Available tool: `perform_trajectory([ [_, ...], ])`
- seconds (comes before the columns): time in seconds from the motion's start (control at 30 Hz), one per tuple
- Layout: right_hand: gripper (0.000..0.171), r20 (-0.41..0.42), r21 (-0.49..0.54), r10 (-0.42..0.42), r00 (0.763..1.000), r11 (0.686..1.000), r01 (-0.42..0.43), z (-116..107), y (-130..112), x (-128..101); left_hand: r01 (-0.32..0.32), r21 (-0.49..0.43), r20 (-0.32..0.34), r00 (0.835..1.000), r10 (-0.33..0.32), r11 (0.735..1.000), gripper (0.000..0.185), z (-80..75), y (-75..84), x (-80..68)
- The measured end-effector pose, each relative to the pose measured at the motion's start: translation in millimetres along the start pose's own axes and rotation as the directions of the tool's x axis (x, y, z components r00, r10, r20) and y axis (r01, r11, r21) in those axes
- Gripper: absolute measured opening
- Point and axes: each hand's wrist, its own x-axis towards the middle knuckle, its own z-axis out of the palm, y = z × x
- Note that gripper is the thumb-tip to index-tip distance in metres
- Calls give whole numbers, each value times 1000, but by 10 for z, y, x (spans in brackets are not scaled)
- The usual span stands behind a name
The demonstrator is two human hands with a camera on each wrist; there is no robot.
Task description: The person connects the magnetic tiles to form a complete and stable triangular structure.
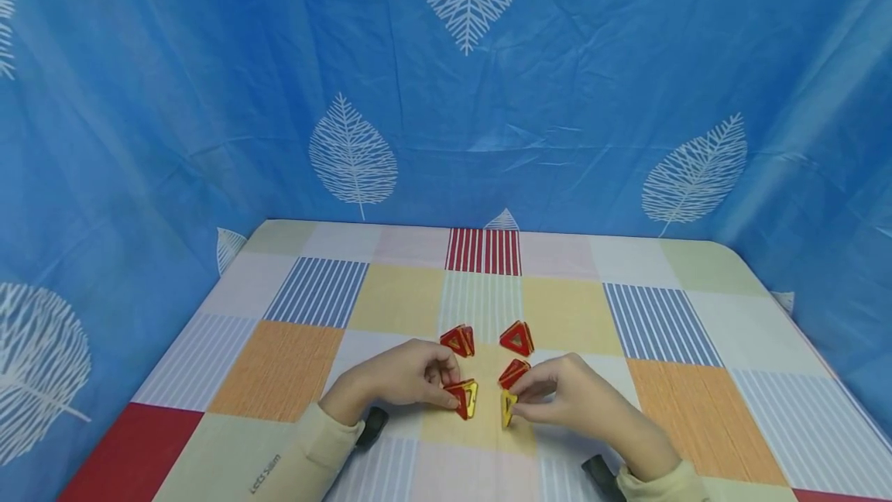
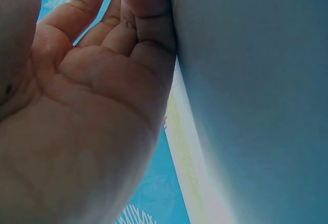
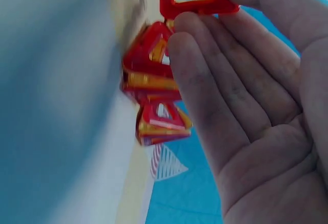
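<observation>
**Both hands pinching triangle tiles at the near edge of the table**

The left hand (image 1: 400, 378) pinched a red-and-yellow triangle pair (image 1: 463, 397), and the right hand (image 1: 578, 397) pinched a yellow triangle (image 1: 507, 407) with a red triangle (image 1: 514, 372) just behind its fingertips. The step looked like joining pieces; bringing the edges squarely together seemed the next need. Farther on the checked tablecloth (image 1: 390, 300) stood two more red triangle pieces (image 1: 458, 340) (image 1: 517, 338), near but clear; the blue leaf curtain (image 1: 446, 84) hung beyond

Four small clusters of red and yellow triangular tiles sit around the yellow square (image 1: 481, 378) of the tablecloth. The left-hand cluster (image 1: 463, 397) stands at that square's near left, pinched; the yellow tile (image 1: 507, 407) stands on edge at its near right. Two red clusters (image 1: 458, 340) (image 1: 517, 338) stand at its far edge, a fifth piece (image 1: 514, 372) apparently tilted between.
</observation>
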Motion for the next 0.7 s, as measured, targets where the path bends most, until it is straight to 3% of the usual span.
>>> perform_trajectory([
  [0.23, 12, -19, -18, -47, 999, 999, 46, 132, -27, 105, 2, 7, -1, 1000, -2, 1000, 19, 10, 6, 13],
  [0.7, 9, -86, -74, -11, 996, 997, 5, 333, -50, 244, 1, 20, 1, 1000, -1, 1000, 20, 26, 22, 35],
])
